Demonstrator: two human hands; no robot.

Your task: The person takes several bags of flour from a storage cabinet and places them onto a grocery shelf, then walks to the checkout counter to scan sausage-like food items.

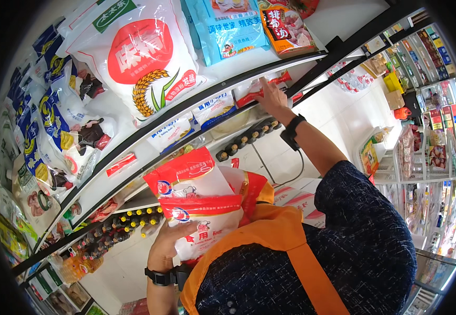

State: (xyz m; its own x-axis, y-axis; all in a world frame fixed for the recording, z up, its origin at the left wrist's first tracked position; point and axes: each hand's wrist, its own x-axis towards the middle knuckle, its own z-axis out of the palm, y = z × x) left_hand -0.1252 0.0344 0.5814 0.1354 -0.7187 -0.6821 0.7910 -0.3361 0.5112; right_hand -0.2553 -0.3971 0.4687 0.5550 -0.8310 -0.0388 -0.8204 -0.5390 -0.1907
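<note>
My left hand [174,238] holds a stack of red-and-white plastic bags of powder [208,232] against my front, its thumb lying over the nearest bag. Behind that one, another matching bag [190,171] stands tilted. A further red-and-white bag [245,183] leans near the orange apron [267,232]. My right hand [273,98] reaches into the narrow lower shelf, its fingers at a red-and-white bag [247,92]. Whether they grip it is unclear. Left of that bag lie white-and-blue baking soda bags [214,108] [171,132].
The upper shelf bears a large white seasoning bag [141,59], a light-blue bag [231,31] and an orange packet [287,27]. Its dark front edge [224,84] overhangs the lower shelf. Dark bottles [247,138] stand below. At the right is a wire display rack [420,177].
</note>
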